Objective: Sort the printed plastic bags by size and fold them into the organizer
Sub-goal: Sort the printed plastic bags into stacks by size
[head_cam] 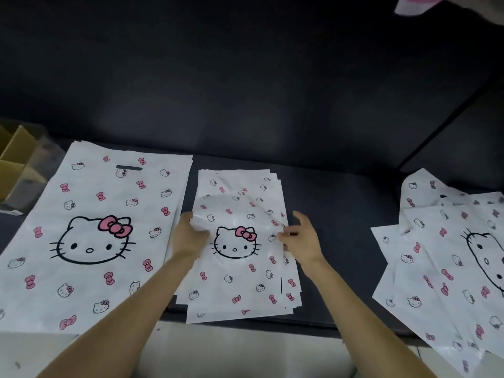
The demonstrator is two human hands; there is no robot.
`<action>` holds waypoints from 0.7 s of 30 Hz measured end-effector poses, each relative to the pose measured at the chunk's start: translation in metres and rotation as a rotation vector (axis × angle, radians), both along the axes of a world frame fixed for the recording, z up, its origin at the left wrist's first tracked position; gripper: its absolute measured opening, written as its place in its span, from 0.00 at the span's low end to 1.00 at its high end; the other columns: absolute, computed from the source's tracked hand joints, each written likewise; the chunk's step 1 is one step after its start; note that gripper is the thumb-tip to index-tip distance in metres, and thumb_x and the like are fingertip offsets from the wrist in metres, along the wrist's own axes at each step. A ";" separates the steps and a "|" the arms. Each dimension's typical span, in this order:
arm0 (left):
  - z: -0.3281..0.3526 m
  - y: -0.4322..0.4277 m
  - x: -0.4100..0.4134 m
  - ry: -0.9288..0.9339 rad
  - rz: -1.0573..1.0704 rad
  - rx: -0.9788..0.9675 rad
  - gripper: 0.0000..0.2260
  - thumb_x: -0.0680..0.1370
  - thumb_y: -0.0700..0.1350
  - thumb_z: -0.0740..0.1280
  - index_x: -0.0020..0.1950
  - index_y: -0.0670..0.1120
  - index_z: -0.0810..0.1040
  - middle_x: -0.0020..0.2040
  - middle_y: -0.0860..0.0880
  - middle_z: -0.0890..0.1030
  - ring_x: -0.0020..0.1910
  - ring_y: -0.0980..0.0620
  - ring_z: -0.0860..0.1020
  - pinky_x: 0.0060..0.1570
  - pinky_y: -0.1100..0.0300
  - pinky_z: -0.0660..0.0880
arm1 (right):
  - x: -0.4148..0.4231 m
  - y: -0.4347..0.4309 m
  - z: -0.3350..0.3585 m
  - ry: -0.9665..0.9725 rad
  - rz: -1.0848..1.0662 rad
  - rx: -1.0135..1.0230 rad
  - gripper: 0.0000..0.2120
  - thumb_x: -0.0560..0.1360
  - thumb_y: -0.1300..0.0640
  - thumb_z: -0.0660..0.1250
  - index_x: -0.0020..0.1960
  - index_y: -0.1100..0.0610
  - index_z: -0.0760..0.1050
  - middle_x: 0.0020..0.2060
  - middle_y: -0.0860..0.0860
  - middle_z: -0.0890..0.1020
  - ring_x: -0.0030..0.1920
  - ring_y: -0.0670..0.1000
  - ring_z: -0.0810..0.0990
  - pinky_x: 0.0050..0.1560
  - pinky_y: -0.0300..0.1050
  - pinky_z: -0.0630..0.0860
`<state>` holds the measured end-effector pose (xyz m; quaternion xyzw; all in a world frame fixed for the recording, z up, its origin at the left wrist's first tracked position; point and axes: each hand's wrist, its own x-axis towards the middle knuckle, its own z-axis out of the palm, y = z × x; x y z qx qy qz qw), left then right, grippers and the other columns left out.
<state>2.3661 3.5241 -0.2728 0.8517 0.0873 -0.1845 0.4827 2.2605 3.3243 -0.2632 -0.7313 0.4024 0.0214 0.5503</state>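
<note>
Three groups of printed bags lie on the dark surface [341,214]. The large stack [90,227] at its left edge looks sorted. The loose heap [450,268] at the right edge looks unsorted. The medium stack [270,181] sits mid-front. The left grip [188,233] pinches the top medium bag [234,257] by its left edge. The right grip [297,238] is blurred at the bag's right edge, so I cannot tell its closure. Folding seems not yet begun.

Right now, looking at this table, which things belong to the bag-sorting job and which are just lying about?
Job: stack of big bags; stack of small bags, its left edge gripped by the left hand, right hand at its right edge; loose heap of bags on the right.
Lying about: cardboard box, unless it is the organizer; clear plastic container beside it.
</note>
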 end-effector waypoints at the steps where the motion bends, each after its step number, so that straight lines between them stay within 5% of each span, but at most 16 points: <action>1: 0.000 -0.001 0.001 -0.033 -0.015 0.056 0.18 0.73 0.33 0.63 0.62 0.44 0.70 0.46 0.46 0.77 0.41 0.46 0.74 0.34 0.58 0.73 | -0.007 -0.001 0.001 0.014 0.036 -0.117 0.33 0.74 0.62 0.69 0.75 0.55 0.59 0.47 0.46 0.79 0.50 0.49 0.79 0.55 0.47 0.77; 3: 0.003 0.002 -0.001 -0.129 -0.089 0.266 0.20 0.73 0.34 0.64 0.64 0.42 0.68 0.48 0.41 0.77 0.44 0.41 0.75 0.41 0.53 0.74 | -0.028 -0.007 0.003 0.074 0.055 -0.428 0.29 0.75 0.58 0.68 0.73 0.55 0.63 0.54 0.49 0.79 0.53 0.51 0.78 0.51 0.45 0.75; 6: -0.003 0.007 -0.010 -0.389 -0.257 0.674 0.26 0.68 0.37 0.72 0.64 0.37 0.70 0.50 0.32 0.74 0.47 0.34 0.74 0.44 0.45 0.71 | -0.079 -0.035 -0.003 0.186 -0.073 -0.817 0.29 0.72 0.52 0.72 0.69 0.59 0.69 0.57 0.58 0.79 0.57 0.61 0.76 0.55 0.54 0.73; 8: -0.013 0.008 -0.026 -0.669 -0.402 0.694 0.26 0.67 0.43 0.76 0.62 0.37 0.74 0.50 0.32 0.75 0.46 0.32 0.75 0.44 0.40 0.72 | -0.116 -0.060 -0.016 0.273 -0.144 -0.910 0.32 0.70 0.48 0.73 0.68 0.63 0.70 0.59 0.63 0.78 0.59 0.65 0.75 0.60 0.60 0.71; 10: -0.029 0.008 -0.047 -0.884 -0.636 0.609 0.22 0.75 0.55 0.65 0.64 0.43 0.74 0.58 0.34 0.74 0.54 0.31 0.74 0.53 0.36 0.71 | -0.150 -0.078 -0.026 0.443 -0.131 -0.907 0.36 0.73 0.41 0.66 0.72 0.62 0.65 0.67 0.63 0.72 0.67 0.64 0.69 0.68 0.60 0.62; 13: -0.045 0.005 -0.076 -0.831 -0.908 0.632 0.26 0.80 0.61 0.47 0.67 0.49 0.72 0.67 0.38 0.71 0.66 0.33 0.69 0.67 0.42 0.58 | -0.183 -0.086 -0.042 0.572 -0.097 -0.874 0.38 0.76 0.34 0.54 0.75 0.60 0.59 0.72 0.58 0.64 0.72 0.59 0.61 0.71 0.56 0.56; 16: -0.050 0.004 -0.086 -0.752 -0.968 0.720 0.29 0.81 0.62 0.43 0.68 0.49 0.72 0.68 0.38 0.72 0.67 0.33 0.68 0.68 0.45 0.52 | -0.193 -0.086 -0.051 0.515 -0.107 -0.868 0.33 0.77 0.37 0.51 0.69 0.62 0.67 0.69 0.56 0.69 0.68 0.59 0.65 0.65 0.57 0.63; 19: -0.050 0.005 -0.084 -0.681 -0.993 0.745 0.29 0.81 0.63 0.43 0.68 0.50 0.73 0.69 0.38 0.71 0.67 0.33 0.68 0.69 0.45 0.53 | -0.189 -0.081 -0.054 0.426 -0.067 -0.929 0.25 0.77 0.47 0.47 0.54 0.61 0.76 0.56 0.55 0.79 0.54 0.59 0.76 0.46 0.51 0.72; 21: -0.048 0.004 -0.084 -0.642 -0.999 0.728 0.30 0.80 0.63 0.43 0.67 0.49 0.75 0.67 0.38 0.73 0.65 0.32 0.70 0.65 0.40 0.63 | -0.185 -0.072 -0.052 0.385 -0.037 -1.022 0.17 0.72 0.58 0.49 0.43 0.61 0.76 0.43 0.56 0.80 0.40 0.58 0.78 0.33 0.45 0.68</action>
